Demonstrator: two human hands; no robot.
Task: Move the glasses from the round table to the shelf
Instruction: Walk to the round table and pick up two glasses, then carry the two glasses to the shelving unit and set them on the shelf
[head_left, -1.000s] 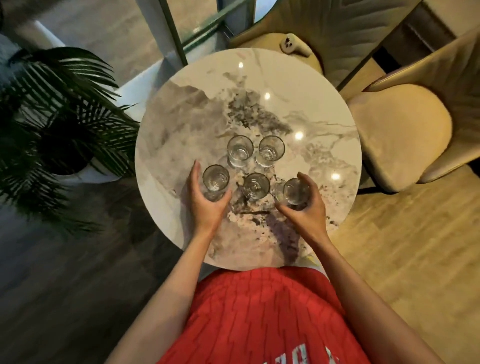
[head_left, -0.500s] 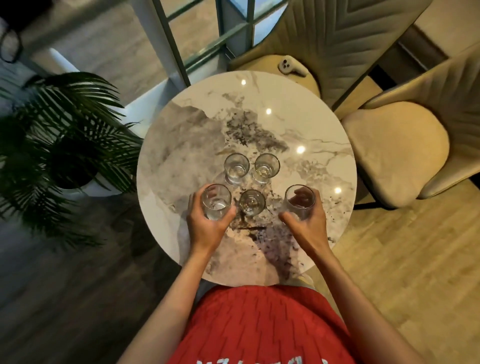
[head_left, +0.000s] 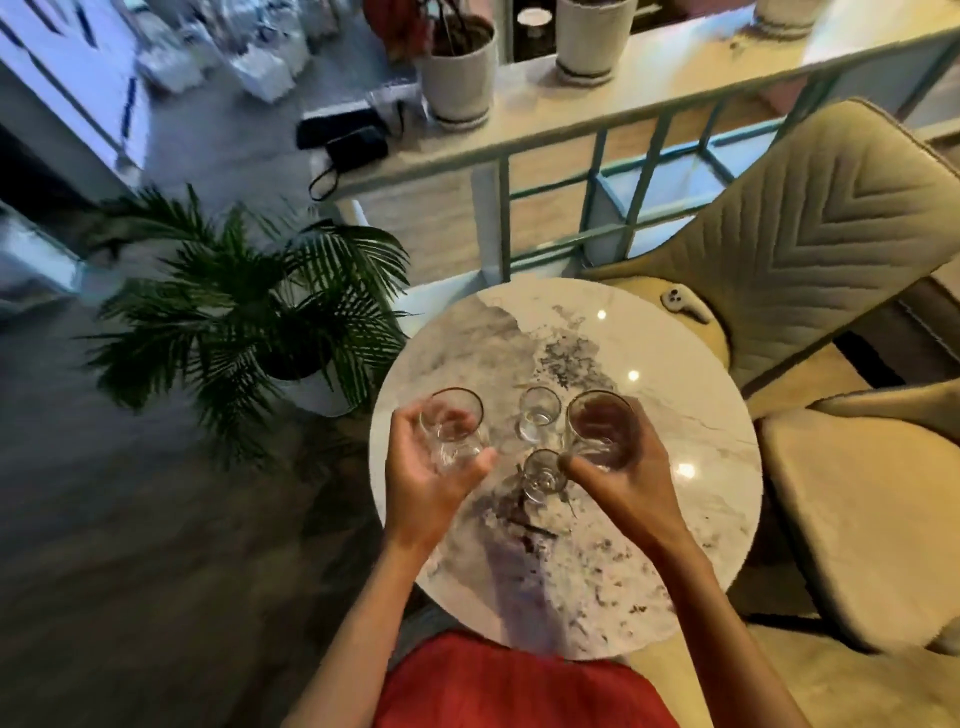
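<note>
Marble-topped round table (head_left: 649, 545) seen from above, flanked by a potted palm (head_left: 249, 322) and padded chairs (head_left: 831, 249). The left hand (head_left: 431, 478) curls fingers and thumb round one upright glass (head_left: 452, 431); the right hand (head_left: 623, 483) grips a second glass (head_left: 602, 428) likewise, mouth up. Both appear raised off the tabletop. Between the hands a far glass (head_left: 540, 413) and a near glass (head_left: 543, 470) stand on the marble. A pale ledge (head_left: 530, 104) bearing plant pots, probably the shelf, lies ahead of the fingers, beyond the table's far edge and a railing. Neither hand is clearly nearer, so both carries run forward, axes vertical.
</note>
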